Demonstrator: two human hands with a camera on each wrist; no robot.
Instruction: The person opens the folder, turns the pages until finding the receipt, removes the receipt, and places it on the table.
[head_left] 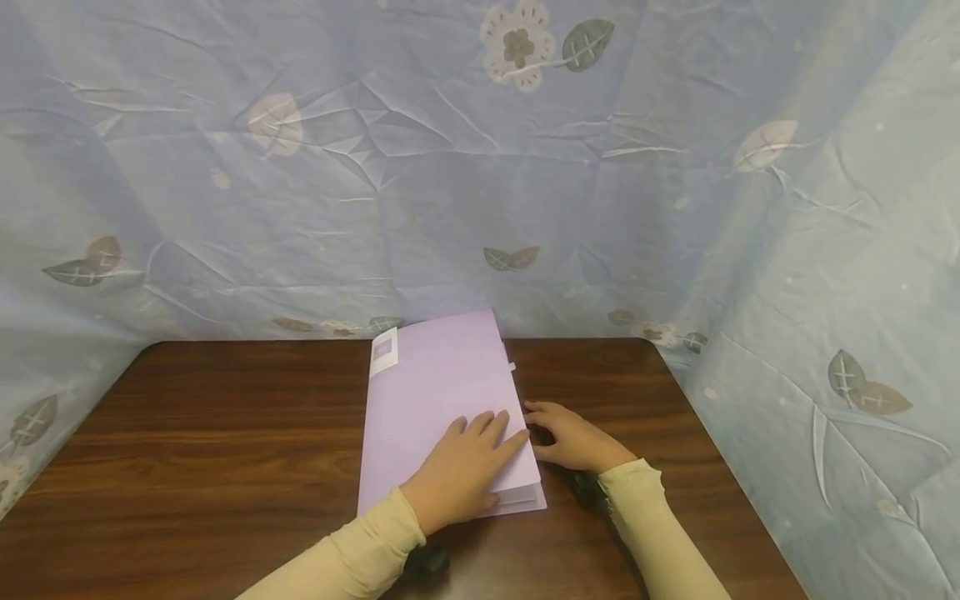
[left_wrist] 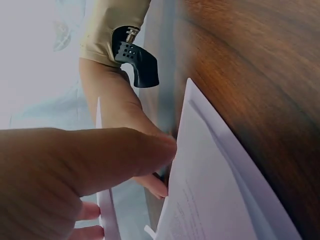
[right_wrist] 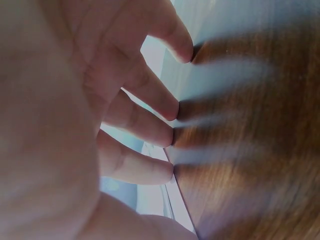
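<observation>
A lilac document folder [head_left: 431, 400] lies on the brown table, its upper cover lifted a little from the printed pages [left_wrist: 195, 190] inside. My left hand [head_left: 465, 471] rests on the cover near the lower right corner, fingers spread and nearly straight. Its thumb [left_wrist: 125, 152] crosses the gap at the lower edge, its tip right at the pages. Beside the folder's right edge is my right hand [head_left: 573, 437], fingers apart. In the right wrist view, fingertips [right_wrist: 165, 172] of this hand meet the tabletop along the folder's edge.
A white label [head_left: 384, 352] sits at the folder's upper left, and a small white tab [head_left: 512, 367] sticks out on its right side. Behind the wooden table [head_left: 225, 442] hangs a pale blue curtain [head_left: 420, 208] with leaf and flower prints, which continues along both sides.
</observation>
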